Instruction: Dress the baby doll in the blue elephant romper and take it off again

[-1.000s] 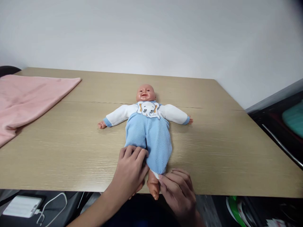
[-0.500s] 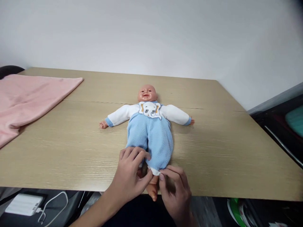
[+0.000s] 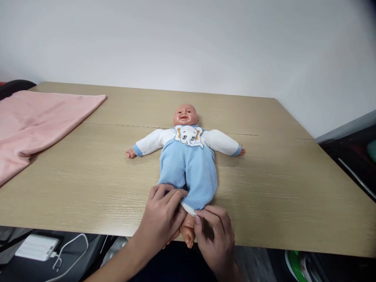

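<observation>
On its back lies a baby doll (image 3: 186, 114), head away from me and arms spread out. It wears a fleece outfit (image 3: 202, 172) with blue legs, white sleeves and an elephant patch (image 3: 189, 137) on the chest. My right hand (image 3: 216, 235) pinches the white cuff (image 3: 188, 209) of one trouser leg between thumb and fingers. Closed at that cuff's other side is my left hand (image 3: 163, 213), its fingertips on the fabric and its thumb partly hidden. Below the cuff a bare doll foot (image 3: 188, 231) sticks out; the other foot is mostly behind my left hand.
A pink cloth (image 3: 41, 125) covers the left side of the wooden table (image 3: 264, 188). Beneath the near edge are a white power bank (image 3: 38, 247) with a cable at left and a green-and-white round item (image 3: 295, 264) at right. A wall stands behind.
The view has shifted slightly. My left thumb has drawn in toward its fingers, and the white cuff sits a little differently above the foot. My right hand keeps its pinch.
</observation>
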Demonstrator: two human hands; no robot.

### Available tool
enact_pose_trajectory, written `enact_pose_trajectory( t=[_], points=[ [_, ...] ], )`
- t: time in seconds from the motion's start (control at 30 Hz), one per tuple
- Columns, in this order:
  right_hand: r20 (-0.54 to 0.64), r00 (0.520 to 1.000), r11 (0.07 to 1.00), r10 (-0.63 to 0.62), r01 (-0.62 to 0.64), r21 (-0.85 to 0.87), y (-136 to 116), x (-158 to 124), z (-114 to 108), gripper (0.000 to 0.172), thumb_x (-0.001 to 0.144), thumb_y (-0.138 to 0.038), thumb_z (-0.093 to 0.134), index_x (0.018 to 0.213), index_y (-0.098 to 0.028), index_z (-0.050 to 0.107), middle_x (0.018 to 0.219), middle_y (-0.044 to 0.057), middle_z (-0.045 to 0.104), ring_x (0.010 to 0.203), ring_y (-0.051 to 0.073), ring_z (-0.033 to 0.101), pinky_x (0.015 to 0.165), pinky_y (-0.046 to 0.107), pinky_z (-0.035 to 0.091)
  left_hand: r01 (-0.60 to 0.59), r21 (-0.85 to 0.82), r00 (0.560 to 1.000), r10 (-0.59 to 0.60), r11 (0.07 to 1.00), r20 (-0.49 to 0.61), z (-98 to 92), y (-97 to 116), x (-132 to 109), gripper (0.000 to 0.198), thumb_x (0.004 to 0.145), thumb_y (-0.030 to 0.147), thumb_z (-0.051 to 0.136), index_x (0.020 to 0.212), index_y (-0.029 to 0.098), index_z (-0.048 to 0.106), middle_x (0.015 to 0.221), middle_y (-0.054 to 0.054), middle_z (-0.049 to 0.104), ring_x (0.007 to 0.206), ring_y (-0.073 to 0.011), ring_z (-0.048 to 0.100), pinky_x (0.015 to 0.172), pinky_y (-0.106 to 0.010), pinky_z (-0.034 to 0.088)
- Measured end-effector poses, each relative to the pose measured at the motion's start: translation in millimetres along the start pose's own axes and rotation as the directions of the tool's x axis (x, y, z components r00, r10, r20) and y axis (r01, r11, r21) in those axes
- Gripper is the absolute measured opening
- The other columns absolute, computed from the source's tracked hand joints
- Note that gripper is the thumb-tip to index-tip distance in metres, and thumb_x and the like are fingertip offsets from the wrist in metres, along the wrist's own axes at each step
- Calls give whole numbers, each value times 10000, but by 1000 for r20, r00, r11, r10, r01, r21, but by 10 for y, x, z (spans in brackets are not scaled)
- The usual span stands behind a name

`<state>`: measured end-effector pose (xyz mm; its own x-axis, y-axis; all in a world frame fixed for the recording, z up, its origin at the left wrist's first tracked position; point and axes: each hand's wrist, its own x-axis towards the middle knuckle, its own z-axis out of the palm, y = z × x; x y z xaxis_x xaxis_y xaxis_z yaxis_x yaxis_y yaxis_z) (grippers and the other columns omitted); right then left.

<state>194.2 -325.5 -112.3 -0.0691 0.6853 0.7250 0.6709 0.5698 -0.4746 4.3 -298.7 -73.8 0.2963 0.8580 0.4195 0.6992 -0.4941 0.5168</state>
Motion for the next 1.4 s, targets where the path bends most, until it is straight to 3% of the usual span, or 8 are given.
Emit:
enact_pose_trajectory(
  t=[0.17,0.4,0.5,0.67,0.83,1.0,1.17,1.4],
  points=[
    [18,1000,1000,7,-7,17,-4,3,-4,129,1027,-89,658,1080,-190,719,964,64,750,893,188,725,830,321,608,136,-58,987,-130,989,91,-64,89,29,218,959,167,701,1157,259,692,1167,-12,776,1076,-279,611,955,-447,391],
    [17,1000,1000,17,-17,10,-16,2,2,125,1030,-94,663,1073,-198,718,947,58,756,878,187,729,816,317,616,84,40,994,-87,996,62,14,58,-34,273,1004,118,629,1230,263,683,1203,-22,776,1099,-282,604,988,-457,382],
    [19,1000,1000,-6,6,15,-18,5,-7,131,1026,-85,671,1079,-193,723,945,58,758,879,188,726,823,319,616,117,41,989,-120,992,83,2,70,-35,282,995,99,618,1233,249,651,1222,-31,764,1118,-288,590,996,-460,379],
    [13,999,999,-39,39,36,-8,-4,-20,120,1040,-98,660,1092,-189,719,942,56,756,871,181,731,815,304,619,212,34,968,-214,977,127,-42,130,58,110,1040,184,570,1137,217,609,1138,-60,721,1071,-311,563,974,-494,377],
    [50,999,1000,10,-9,-8,15,-25,-12,130,1019,-87,667,1081,-197,700,992,69,741,927,193,719,843,317,610,142,178,975,-169,974,145,16,101,50,200,1026,123,567,1200,206,621,1171,-70,739,1043,-321,560,968,-498,377],
    [141,980,990,137,-129,-63,57,-90,-1,178,987,-112,617,1126,-216,656,1106,96,713,1038,245,702,895,392,578,69,283,985,-111,957,135,63,6,5,301,961,37,606,1225,178,633,1176,-82,756,1038,-322,575,930,-467,391],
    [206,946,956,250,-208,-207,78,-180,12,198,953,-226,678,1145,-240,633,1053,74,742,996,309,661,921,475,480,22,393,979,-100,919,177,32,-22,47,209,991,89,657,1176,185,676,1115,-77,767,1008,-325,584,903,-471,393],
    [183,940,928,289,-229,-294,23,-212,52,184,972,-245,608,1151,-219,643,1116,113,741,996,335,622,884,476,439,-53,372,969,-43,927,244,-25,-36,54,66,1051,195,651,1007,216,696,994,-43,759,962,-327,566,870,-499,371]
  ],
)
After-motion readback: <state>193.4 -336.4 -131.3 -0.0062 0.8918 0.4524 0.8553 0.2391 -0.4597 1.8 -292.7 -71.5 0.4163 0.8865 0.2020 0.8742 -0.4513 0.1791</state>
